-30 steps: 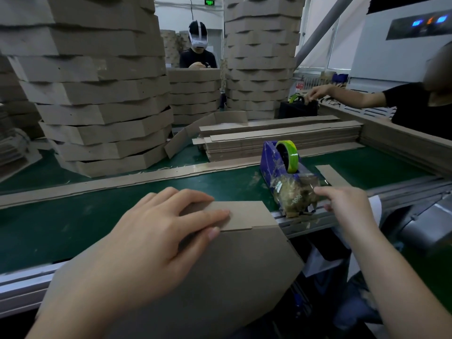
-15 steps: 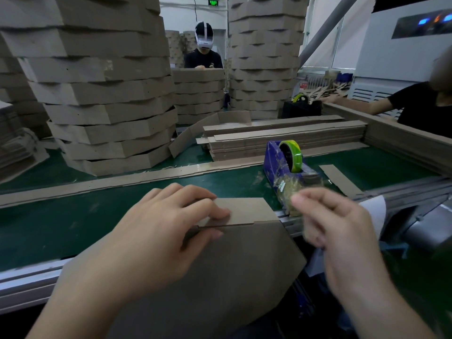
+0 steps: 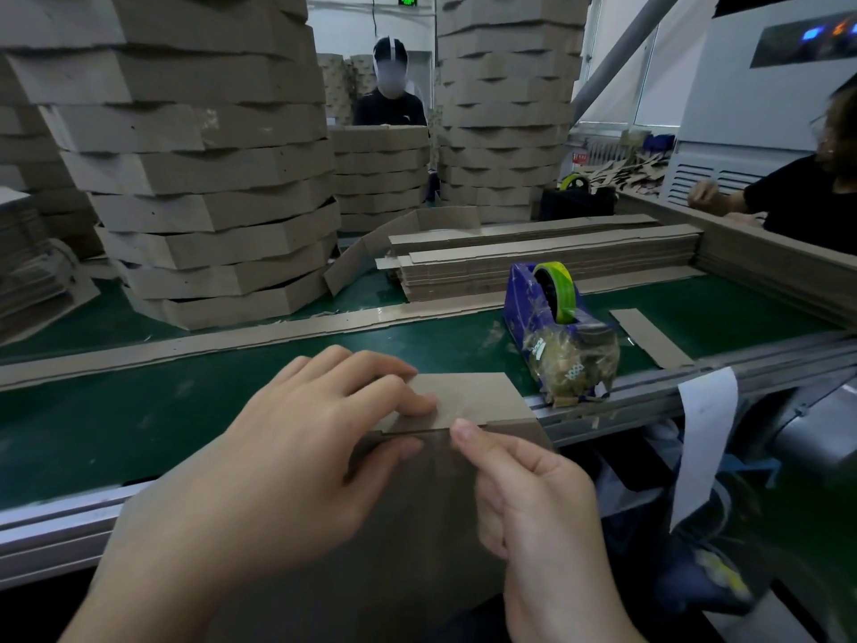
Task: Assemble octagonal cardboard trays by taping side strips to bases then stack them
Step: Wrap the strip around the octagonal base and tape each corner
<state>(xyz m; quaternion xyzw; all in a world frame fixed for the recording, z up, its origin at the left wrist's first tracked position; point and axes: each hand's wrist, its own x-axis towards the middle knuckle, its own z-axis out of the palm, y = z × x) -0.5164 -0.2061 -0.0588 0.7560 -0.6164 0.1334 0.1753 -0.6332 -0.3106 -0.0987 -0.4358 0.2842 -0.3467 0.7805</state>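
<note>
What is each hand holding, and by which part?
The right hand pinches a piece of clear tape by its right end. The left hand grips nothing; its straight fingers press down on the strip.

Base (image 3: 417, 563) mostly under left hand (image 3: 287, 461) and forearm; near part runs off the bottom edge. Right hand (image 3: 533, 498) slightly blurred, fingers curled; any clear tape in its pinch can't be made out. Tray stack (image 3: 199, 178) cut off at top. Dispenser (image 3: 533, 299) nose buried under tape wad (image 3: 570, 359).

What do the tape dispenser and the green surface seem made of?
The tape dispenser has a blue body, probably plastic, glossy, with crinkled clear tape stuck over its front. The green surface looks like a matte, rubbery belt: dull and even, no shine.
</note>
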